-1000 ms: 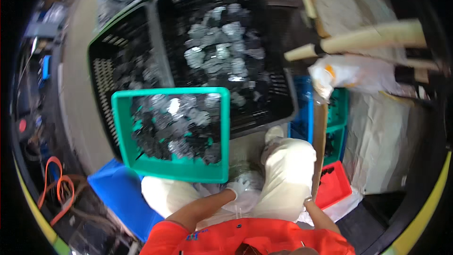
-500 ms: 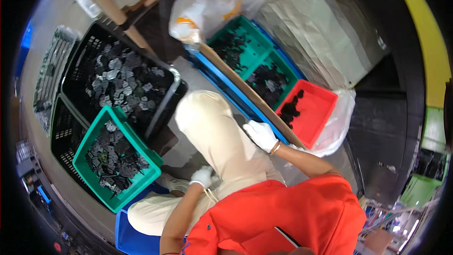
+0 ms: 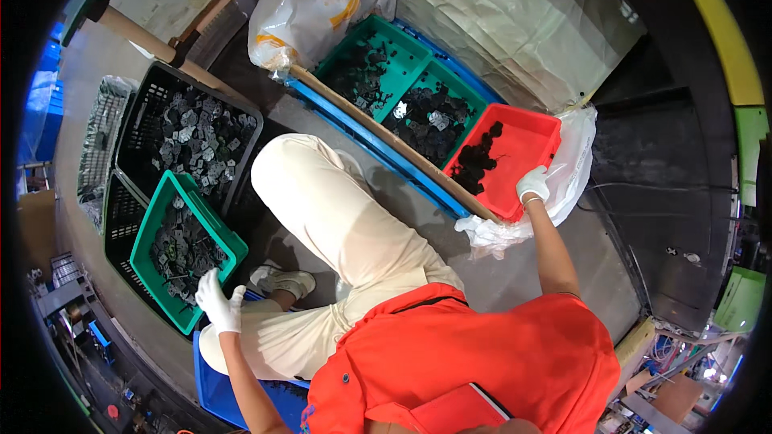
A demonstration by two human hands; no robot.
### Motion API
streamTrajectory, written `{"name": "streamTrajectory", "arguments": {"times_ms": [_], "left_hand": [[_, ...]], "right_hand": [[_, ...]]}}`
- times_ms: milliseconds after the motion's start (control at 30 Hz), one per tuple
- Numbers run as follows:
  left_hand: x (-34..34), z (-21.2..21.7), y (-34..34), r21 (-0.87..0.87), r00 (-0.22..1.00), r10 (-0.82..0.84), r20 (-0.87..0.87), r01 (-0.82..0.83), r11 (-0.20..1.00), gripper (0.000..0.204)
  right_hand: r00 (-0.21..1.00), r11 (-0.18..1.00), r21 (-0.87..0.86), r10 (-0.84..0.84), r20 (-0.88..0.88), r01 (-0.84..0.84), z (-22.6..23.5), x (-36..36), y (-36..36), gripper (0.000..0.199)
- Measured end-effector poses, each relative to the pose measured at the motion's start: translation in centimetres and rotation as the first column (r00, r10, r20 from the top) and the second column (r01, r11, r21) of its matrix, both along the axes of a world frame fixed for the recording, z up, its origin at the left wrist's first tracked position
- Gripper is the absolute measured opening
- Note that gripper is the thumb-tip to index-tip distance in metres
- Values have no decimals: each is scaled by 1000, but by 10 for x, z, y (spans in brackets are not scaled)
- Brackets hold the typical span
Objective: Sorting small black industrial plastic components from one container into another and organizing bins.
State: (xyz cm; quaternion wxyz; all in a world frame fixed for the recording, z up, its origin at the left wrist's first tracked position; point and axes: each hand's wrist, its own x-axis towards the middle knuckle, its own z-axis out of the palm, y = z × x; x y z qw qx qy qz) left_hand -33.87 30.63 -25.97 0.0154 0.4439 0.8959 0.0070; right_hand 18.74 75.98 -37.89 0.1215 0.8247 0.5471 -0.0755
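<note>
My left hand (image 3: 217,304), in a white glove, is raised at the near edge of a tilted green tray (image 3: 235,251), thumb and fingers apart, with nothing visible in it. That tray holds dark flat pieces (image 3: 186,253). On the right, my gloved right hand (image 3: 533,184) has its fingers closed at the right rim of a red tray (image 3: 523,137). Small black parts (image 3: 478,161) lie heaped along the left side of the red tray. Its left side adjoins a green divided bin (image 3: 417,72) containing more black parts.
Black crates (image 3: 145,116) stand at the left, the upper one full of flat dark pieces. A blue bin (image 3: 211,382) sits beside my bent leg. Wooden and blue edging (image 3: 386,145) borders the bins. Clear plastic (image 3: 310,12) and a brown paper sheet (image 3: 507,24) lie behind.
My right hand has moved from the wooden edging to the red tray's right rim. My left hand has risen from beside my leg toward the tilted green tray and opened. The view has shifted.
</note>
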Motion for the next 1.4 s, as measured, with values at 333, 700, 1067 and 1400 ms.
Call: {"name": "streamTrajectory", "arguments": {"times_ms": [333, 700, 1067, 1400], "left_hand": [[-4, -29, 15, 69, 988, 151, -22, -149, 986, 20], [-1, -24, 22, 77, 984, 176, -13, -174, 982, 26], [-5, -23, 24, 34, 978, 186, 96, -190, 981, 30], [1, -11, 26, 29, 984, 166, 65, -168, 985, 31]], "right_hand": [[957, 950, 119, 290, 10, -289, 81, -26, 13, 38], [850, 856, -182, 510, 133, -485, 103, -143, 124, 41], [518, 594, -548, 798, 309, -589, 97, -272, 142, 38], [429, 628, -565, 779, 458, -536, 98, -269, 123, 52]]}}
